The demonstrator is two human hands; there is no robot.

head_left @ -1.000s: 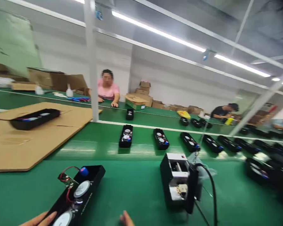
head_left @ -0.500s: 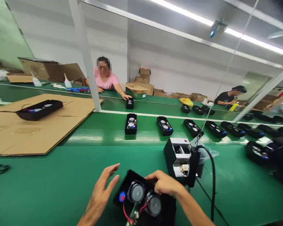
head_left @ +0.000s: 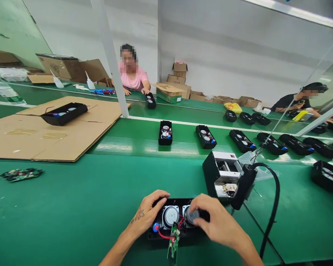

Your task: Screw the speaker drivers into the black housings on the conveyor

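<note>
A black speaker housing (head_left: 180, 242) lies on the green bench right in front of me. Two round speaker drivers sit in it, the left driver (head_left: 171, 216) in full view and the right driver (head_left: 193, 216) partly covered. A green circuit board (head_left: 173, 245) on red wires leans over the housing's near edge. By its left end is a blue-and-red round part (head_left: 155, 227). My left hand (head_left: 148, 212) grips the housing's back left corner, thumb inside. The fingers of my right hand (head_left: 215, 220) curl round the right driver, hiding the housing's right end.
A soldering station (head_left: 222, 173) with a hanging black tool (head_left: 242, 188) and cable stands right of centre. Circuit boards (head_left: 20, 174) lie at left, near a cardboard sheet (head_left: 58, 144) bearing another housing (head_left: 65, 113). Several housings line the belt (head_left: 127, 144). Two people work beyond.
The housing has turned to lie nearly straight before me. My left hand has closed on its corner, and my right hand has moved from its back edge to the right driver.
</note>
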